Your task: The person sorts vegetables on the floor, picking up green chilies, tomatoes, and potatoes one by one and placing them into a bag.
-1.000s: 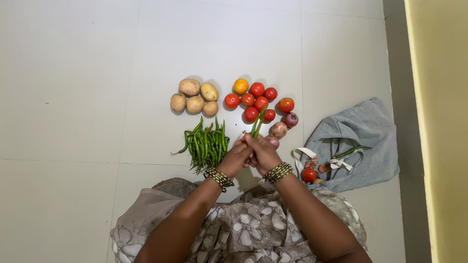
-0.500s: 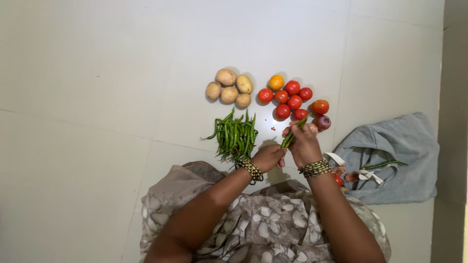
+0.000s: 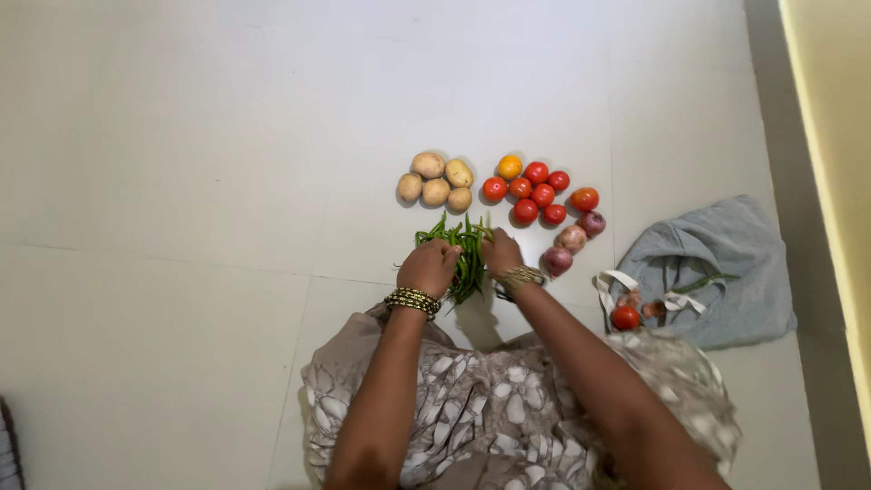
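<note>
Both my hands are on the beans on the floor.

My left hand (image 3: 430, 268) lies knuckles-up, fingers curled down on the left edge of the beans (image 3: 466, 254); my right hand (image 3: 502, 253) presses their right edge, wrist bent inward. I cannot tell whether either set of fingers actually grips a pod. Beyond my fingers sit potatoes (image 3: 435, 181) and tomatoes (image 3: 535, 188); onions (image 3: 572, 240) lie just right of them, a grey bag (image 3: 726, 268) farther right.

potatoes (image 3: 435, 182): left of the tomatoes (image 3: 537, 189)
beans (image 3: 464, 251): on the floor (image 3: 181, 181), between both hands
bag (image 3: 717, 268): far right
</note>
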